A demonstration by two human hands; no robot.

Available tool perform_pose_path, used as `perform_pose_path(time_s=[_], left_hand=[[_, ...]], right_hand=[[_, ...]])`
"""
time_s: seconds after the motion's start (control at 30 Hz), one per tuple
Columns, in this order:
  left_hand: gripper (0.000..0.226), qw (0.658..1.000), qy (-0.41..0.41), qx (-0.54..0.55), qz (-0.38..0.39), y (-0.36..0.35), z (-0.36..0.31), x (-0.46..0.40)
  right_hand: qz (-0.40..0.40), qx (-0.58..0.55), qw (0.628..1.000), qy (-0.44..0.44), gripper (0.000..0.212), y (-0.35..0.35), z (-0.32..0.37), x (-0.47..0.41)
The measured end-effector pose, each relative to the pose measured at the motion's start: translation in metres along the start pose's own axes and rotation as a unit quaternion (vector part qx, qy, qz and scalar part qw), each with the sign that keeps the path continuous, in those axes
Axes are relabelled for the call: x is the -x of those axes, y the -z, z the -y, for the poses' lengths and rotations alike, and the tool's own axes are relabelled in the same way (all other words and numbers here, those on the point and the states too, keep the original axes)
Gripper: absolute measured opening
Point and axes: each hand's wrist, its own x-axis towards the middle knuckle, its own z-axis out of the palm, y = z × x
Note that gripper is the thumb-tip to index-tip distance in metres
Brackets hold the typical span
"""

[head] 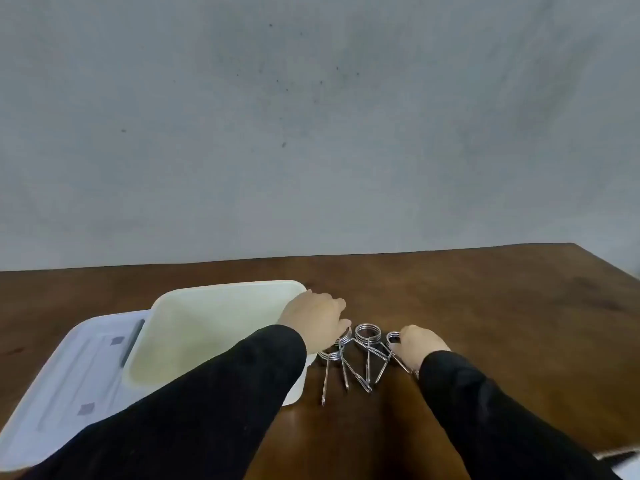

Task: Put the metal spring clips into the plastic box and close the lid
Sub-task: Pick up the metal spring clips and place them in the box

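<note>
Several metal spring clips (367, 355) lie in a bunch on the brown table, just right of the plastic box (207, 323). The box is cream-white, open and looks empty. Its pale lid (76, 368) lies flat on the table at the box's left side. My left hand (317, 318) reaches across the box's right rim and its fingers close on the leftmost clip's coil. My right hand (417, 344) rests on the rightmost clip, fingers curled around its coil and arms. One coiled clip (367, 332) stands free between the two hands.
The wooden table (485, 306) runs to a grey wall behind. Its right edge slants down at the far right. A dark and white object (620, 457) peeks in at the lower right corner.
</note>
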Motion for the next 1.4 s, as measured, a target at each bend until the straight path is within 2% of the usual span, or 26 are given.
perform_pose_path(time_s=[0.23,0.4,0.53,0.67,0.77,0.93,1.0,1.1,1.23,1.3,1.4], left_hand=[[0.041,1.0,0.02,-0.008,-0.015,-0.02,0.003,0.003],[0.043,0.999,0.021,-0.012,-0.026,-0.023,0.004,0.003],[0.048,0.998,0.017,0.047,-0.045,-0.016,0.01,0.005],[0.049,0.991,0.031,0.096,-0.089,-0.002,0.043,0.005],[0.048,0.989,0.047,0.09,-0.108,0.008,0.077,0.007],[0.04,0.982,0.086,0.11,-0.125,0.019,0.135,0.022],[0.038,0.981,0.106,0.111,-0.118,0.024,0.153,0.028],[0.038,0.98,0.141,0.101,-0.094,0.028,0.197,0.042],[0.036,0.97,0.184,0.156,-0.002,0.022,0.253,0.059],[0.035,0.962,0.183,0.201,0.027,0.018,0.257,0.061],[0.038,0.943,0.182,0.278,0.024,0.008,0.265,0.071]], right_hand=[[-0.033,-0.042,0.996,-0.072,0.047,-0.023,0.005,-0.008],[-0.062,-0.039,0.994,-0.084,0.033,-0.024,0.011,-0.009],[-0.067,-0.033,0.994,-0.074,0.03,-0.023,0.013,-0.011],[-0.076,-0.022,0.995,-0.069,0.021,-0.023,0.014,-0.015],[-0.081,-0.009,0.994,-0.072,0.017,-0.023,0.015,-0.018],[-0.102,-0.011,0.991,-0.085,0.019,-0.015,0.021,-0.013],[-0.137,-0.004,0.987,-0.081,0.025,-0.004,0.02,-0.009],[-0.217,0.008,0.976,-0.033,0.032,0.033,0.046,0.002],[-0.26,-0.056,0.957,0.115,0.02,0.103,0.133,0.041],[-0.209,-0.07,0.96,0.173,0.019,0.127,0.177,0.069],[-0.062,-0.049,0.964,0.254,0.024,0.113,0.253,0.101]])
